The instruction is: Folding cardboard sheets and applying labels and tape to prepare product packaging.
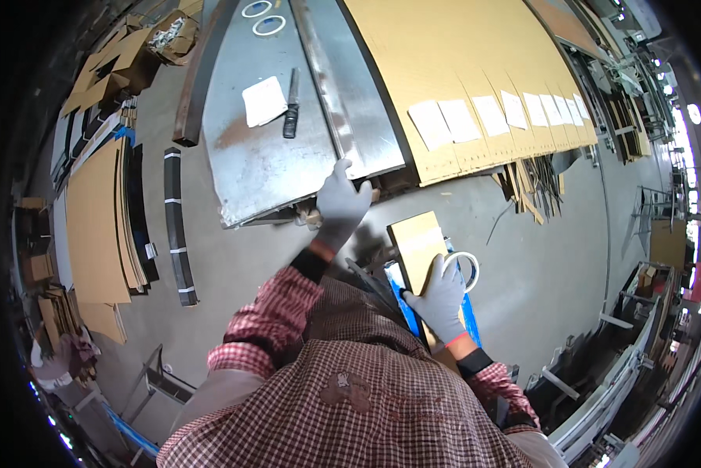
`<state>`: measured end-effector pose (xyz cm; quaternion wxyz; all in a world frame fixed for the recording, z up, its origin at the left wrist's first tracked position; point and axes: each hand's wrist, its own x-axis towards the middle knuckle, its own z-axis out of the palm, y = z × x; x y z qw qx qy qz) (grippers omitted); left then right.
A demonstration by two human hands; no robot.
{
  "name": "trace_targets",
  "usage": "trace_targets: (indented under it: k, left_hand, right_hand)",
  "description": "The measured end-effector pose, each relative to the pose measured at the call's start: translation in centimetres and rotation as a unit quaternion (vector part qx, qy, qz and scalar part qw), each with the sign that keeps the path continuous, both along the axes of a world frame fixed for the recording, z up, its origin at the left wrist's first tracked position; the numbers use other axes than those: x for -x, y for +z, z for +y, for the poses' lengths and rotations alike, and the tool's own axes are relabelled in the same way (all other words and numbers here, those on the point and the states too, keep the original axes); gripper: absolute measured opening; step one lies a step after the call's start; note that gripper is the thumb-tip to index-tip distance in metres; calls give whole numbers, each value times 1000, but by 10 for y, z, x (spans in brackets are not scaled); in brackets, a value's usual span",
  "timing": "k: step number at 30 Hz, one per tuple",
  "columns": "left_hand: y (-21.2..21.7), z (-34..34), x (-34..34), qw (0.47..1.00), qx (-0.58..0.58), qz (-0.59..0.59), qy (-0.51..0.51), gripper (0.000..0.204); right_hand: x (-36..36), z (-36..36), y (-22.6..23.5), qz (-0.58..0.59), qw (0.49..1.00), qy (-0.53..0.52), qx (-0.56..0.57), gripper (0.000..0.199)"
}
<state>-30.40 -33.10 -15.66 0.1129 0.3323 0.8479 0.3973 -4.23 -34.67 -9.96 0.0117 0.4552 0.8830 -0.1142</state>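
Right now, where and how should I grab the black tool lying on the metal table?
Probably by its thicker near end, from your side: the black tool lies flat, that end points toward you, and the narrow far end may be a blade. White paper lies close on its left.

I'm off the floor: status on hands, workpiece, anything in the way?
Left hand at metal bar's near end. Right hand on tan board, tape roll alongside. Black tool, white paper on table beyond left hand.

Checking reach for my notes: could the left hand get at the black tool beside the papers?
Probably yes: only bare metal tabletop appears to lie between the left hand and the black tool.
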Motion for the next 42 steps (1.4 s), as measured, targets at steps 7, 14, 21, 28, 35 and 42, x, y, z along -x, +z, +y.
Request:
trace_targets:
  k: [7,14,21,28,35,42]
  left_hand:
    - [-20,-1,55,979,112,142,-96,81]
    - [-15,-39,76,986,120,93,-67,81]
    - [-31,-33,70,985,130,84,-74,77]
    - [-44,-33,75,985,106,118,-72,80]
    - [-31,-23,70,981,121,126,-88,77]
    - [-29,-17,72,982,131,90,-105,74]
  right_hand:
    - [62,36,67,106,993,45,-9,86]
    - [183,107,98,337,929,70,-133,84]
    - [-54,-100,16,32,985,-130,112,114]
    - [-160,-191,-47,-55,982,-182,9,100]
    - [60,5,70,138,990,20,-31,65]
    - [256,147,73,40,996,37,-75,75]
